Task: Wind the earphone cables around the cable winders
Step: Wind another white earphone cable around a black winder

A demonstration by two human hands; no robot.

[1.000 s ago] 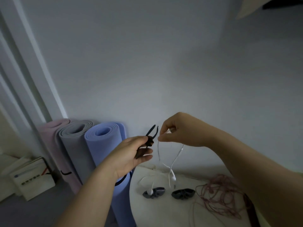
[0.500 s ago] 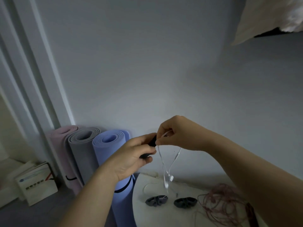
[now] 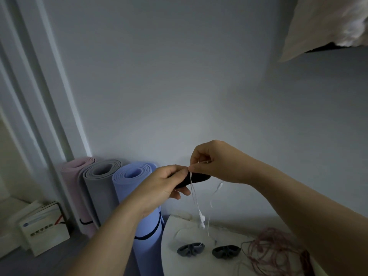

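Above the white table point(image 3: 173, 262), head view: black cable winder point(image 3: 197, 178) gripped in the curled left hand point(image 3: 159, 188); white earphone cable point(image 3: 193, 193) pinched by right hand point(image 3: 217, 162) at the winder, earbuds point(image 3: 201, 218) hanging over the table; two grey winders point(image 3: 190, 249) lying beside a pink cable tangle point(image 3: 272, 253)

Between hands: Your left hand point(image 3: 165, 188), gripping the black winder point(image 3: 198, 178), and your right hand point(image 3: 219, 162), pinching the white earphone cable point(image 3: 201, 217), nearly touched; no passage remained there.
Below hands: Open air reached down to the table point(image 3: 173, 263), crossed only by that hanging cable.
Tabletop, centre: A grey winder point(image 3: 190, 249) and a darker winder point(image 3: 226, 251) lay near each other, apart.
Tabletop, right: A pink cable tangle point(image 3: 272, 253) covered the surface.
Left of table: Rolled mats point(image 3: 103, 192) stood upright, the blue one just beside the table edge.
Behind: The wall point(image 3: 179, 76) closed your reach.
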